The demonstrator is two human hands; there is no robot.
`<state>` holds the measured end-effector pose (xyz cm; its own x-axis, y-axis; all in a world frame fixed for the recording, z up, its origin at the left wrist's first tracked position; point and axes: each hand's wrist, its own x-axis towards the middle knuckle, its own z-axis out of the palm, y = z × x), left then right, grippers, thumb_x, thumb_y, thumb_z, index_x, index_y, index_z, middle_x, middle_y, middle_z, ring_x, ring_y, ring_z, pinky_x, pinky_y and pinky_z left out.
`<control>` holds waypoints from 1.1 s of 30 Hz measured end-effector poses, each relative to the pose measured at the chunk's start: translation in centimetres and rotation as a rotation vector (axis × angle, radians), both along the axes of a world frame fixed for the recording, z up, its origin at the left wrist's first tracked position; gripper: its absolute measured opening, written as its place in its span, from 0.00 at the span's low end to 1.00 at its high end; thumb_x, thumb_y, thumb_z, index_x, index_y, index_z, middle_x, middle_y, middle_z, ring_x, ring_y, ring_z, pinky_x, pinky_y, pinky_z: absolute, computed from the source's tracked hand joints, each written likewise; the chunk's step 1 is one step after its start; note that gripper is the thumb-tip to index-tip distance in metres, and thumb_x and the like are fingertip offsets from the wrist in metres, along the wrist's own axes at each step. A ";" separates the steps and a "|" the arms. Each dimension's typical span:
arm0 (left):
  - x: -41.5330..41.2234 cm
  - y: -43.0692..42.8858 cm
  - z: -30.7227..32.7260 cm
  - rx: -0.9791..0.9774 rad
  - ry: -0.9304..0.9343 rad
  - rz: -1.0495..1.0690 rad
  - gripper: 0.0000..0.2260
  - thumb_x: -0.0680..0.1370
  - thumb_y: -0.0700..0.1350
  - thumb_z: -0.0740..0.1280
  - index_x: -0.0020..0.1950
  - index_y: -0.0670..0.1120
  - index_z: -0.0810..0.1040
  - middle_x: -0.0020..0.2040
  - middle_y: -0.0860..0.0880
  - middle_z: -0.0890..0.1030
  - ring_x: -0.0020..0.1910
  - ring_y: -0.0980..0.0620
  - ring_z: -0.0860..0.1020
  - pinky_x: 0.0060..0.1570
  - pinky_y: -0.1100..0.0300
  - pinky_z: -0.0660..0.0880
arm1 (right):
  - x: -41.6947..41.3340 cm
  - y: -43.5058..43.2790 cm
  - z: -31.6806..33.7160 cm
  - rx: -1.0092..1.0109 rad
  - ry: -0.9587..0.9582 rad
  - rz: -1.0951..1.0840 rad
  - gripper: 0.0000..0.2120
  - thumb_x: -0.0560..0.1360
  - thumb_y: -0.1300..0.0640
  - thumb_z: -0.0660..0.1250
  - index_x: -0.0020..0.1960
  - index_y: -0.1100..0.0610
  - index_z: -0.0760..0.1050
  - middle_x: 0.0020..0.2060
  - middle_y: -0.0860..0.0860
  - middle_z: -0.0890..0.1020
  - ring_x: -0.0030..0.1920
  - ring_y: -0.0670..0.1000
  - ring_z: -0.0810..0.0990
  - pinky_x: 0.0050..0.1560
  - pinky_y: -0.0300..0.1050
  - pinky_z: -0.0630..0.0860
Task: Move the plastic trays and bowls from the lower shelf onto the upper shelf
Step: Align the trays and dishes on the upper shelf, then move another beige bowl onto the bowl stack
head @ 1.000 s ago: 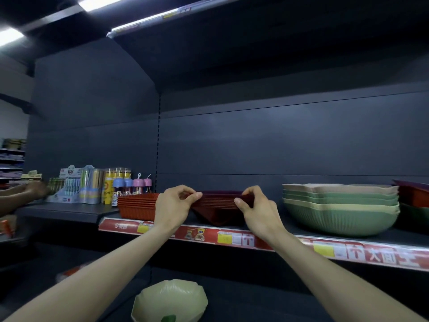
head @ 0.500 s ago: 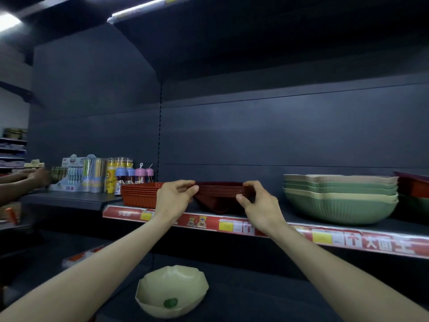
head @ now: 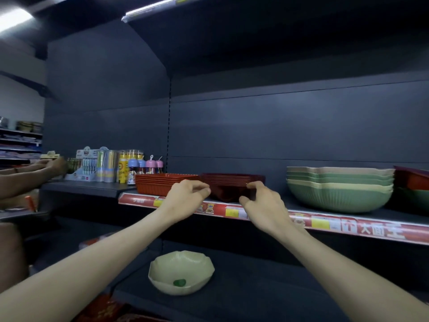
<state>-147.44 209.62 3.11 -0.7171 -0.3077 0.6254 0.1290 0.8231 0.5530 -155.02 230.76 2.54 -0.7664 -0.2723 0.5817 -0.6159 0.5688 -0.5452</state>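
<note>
A stack of dark red plastic trays [head: 232, 183] rests on the upper shelf [head: 267, 213], right of a stack of orange-red trays [head: 160, 183]. My left hand [head: 185, 197] hovers at the dark stack's left end with its fingers loosely curled. My right hand [head: 263, 205] is at the stack's right end, index finger by the rim and thumb apart below it. Neither hand has a firm hold. A stack of green and cream bowls [head: 339, 188] stands further right. One cream bowl [head: 181, 271] with a small green sticker sits on the lower shelf [head: 255, 296].
More red and green ware [head: 413, 182] is at the far right edge. Bottles and packaged goods [head: 111, 166] fill the shelf to the left, where another person's hands [head: 50, 165] reach in. Red price strips line the upper shelf's front edge.
Both hands have dropped slightly and loosened from the dark red tray stack, which now rests on the upper shelf. The view has tilted down, showing more of the lower shelf and cream bowl.
</note>
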 end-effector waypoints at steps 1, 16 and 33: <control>0.5 0.4 -0.3 -0.014 -0.009 -0.012 0.13 0.83 0.53 0.67 0.65 0.54 0.85 0.57 0.56 0.87 0.60 0.57 0.81 0.60 0.63 0.72 | 0.5 0.1 -0.4 0.013 0.008 0.014 0.23 0.79 0.45 0.66 0.73 0.47 0.71 0.57 0.52 0.84 0.57 0.57 0.81 0.55 0.51 0.77; 1.6 -0.4 -12.1 -0.118 -0.273 0.089 0.19 0.79 0.59 0.63 0.68 0.59 0.80 0.50 0.60 0.86 0.53 0.53 0.83 0.57 0.48 0.81 | 0.7 -3.4 -12.1 0.378 -0.061 0.125 0.20 0.82 0.44 0.63 0.72 0.48 0.72 0.61 0.51 0.81 0.59 0.57 0.80 0.54 0.51 0.77; -5.2 -7.9 -25.4 0.063 -0.468 0.285 0.22 0.79 0.55 0.67 0.73 0.61 0.75 0.57 0.52 0.86 0.60 0.42 0.82 0.58 0.49 0.79 | -5.8 -11.3 -27.4 0.507 -0.352 0.235 0.22 0.83 0.46 0.60 0.76 0.43 0.65 0.63 0.54 0.79 0.62 0.57 0.77 0.54 0.49 0.76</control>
